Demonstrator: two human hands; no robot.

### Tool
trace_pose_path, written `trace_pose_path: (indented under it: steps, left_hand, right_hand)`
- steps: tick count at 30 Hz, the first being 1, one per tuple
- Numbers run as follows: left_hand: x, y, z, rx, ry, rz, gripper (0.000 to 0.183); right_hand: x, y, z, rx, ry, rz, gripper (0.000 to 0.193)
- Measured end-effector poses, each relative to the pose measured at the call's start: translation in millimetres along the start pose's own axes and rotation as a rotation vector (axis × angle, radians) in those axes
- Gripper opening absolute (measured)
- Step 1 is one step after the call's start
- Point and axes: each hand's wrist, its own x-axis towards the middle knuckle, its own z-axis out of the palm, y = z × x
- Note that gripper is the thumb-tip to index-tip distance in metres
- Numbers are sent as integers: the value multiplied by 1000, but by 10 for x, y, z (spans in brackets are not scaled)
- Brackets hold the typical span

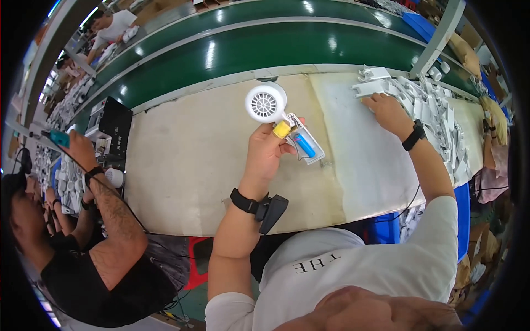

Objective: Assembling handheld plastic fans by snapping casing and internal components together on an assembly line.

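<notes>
My left hand [264, 151] is closed around a white handheld fan [266, 103] above the middle of the table. Its round slotted head points up, and the handle is open along one side. Inside the handle lies a blue cylindrical battery [305, 145], with thin wires beside it. A yellow wrap [282, 129] covers my left thumb tip. On the right, my right hand [390, 113] stretches its fingers to the near left edge of a pile of white plastic handle shells [409, 95]. The fingertips are at a shell there; their grip on it is partly hidden.
The pale table [182, 160] has a green conveyor belt [243, 47] behind it. A black box [117, 124] stands at its left end. To the left, a co-worker in black [105, 265] holds a teal power screwdriver [58, 138]. Blue bins [462, 220] stand below the table's right side.
</notes>
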Motion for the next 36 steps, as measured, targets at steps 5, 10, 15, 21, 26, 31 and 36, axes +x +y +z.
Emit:
trace_pose_path:
  steps: [5, 10, 15, 21, 26, 31, 36]
  left_hand:
    - [-15, 38, 66, 18, 32, 53, 30]
    - [36, 23, -13, -4, 52, 89, 32]
    - [91, -6, -19, 71, 74, 128, 31]
    - [59, -1, 63, 81, 61, 137, 28]
    - [-8, -70, 23, 77, 65, 186, 33]
    - [-25, -41, 95, 26, 174, 271, 34]
    - [3, 4, 102, -66, 173, 307, 35]
  right_hand:
    - [112, -417, -277, 394, 237, 85, 30]
    - [69, -697, -89, 1541, 124, 563, 19]
    - [-37, -597, 7, 436, 270, 35, 35]
    - [-7, -832, -215, 603, -105, -149, 54]
    - [60, -1161, -470, 727, 141, 10, 54]
    - [150, -1612, -879, 552, 443, -180, 54]
    - [315, -1779, -854, 403, 462, -173, 55]
